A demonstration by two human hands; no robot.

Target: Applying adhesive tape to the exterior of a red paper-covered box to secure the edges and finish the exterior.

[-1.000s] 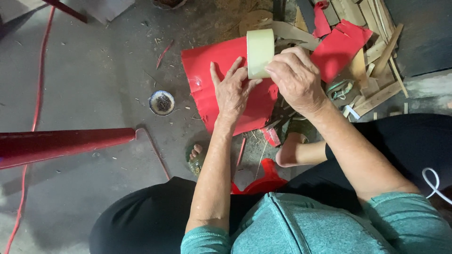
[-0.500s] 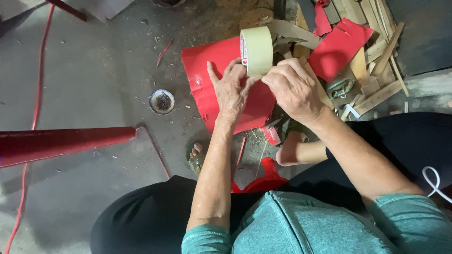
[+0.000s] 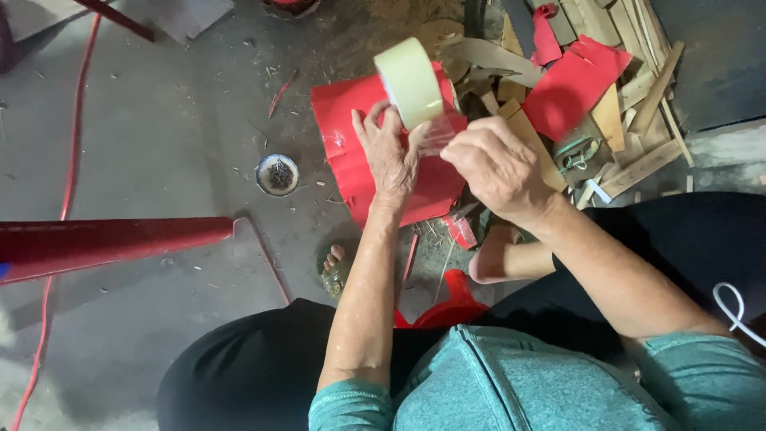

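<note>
My left hand (image 3: 389, 156) holds up a pale roll of clear tape (image 3: 411, 81) by its lower edge. My right hand (image 3: 496, 166) is to the right of the roll, its fingers pinched on the loose end of the tape, and a short clear strip (image 3: 440, 132) stretches between roll and fingers. Both hands are above a red sheet (image 3: 351, 152) that lies on the grey concrete floor.
A long red cone-shaped piece (image 3: 112, 243) lies at the left. A small round tin (image 3: 278, 175) of dark bits sits on the floor. Wood offcuts (image 3: 638, 88) and another red sheet (image 3: 570, 84) are piled at the upper right. A red cord (image 3: 70, 152) runs down the left.
The right hand has let go of the roll and drawn away to the right, pulling out a strip of tape. The left hand has tilted the roll leftward.
</note>
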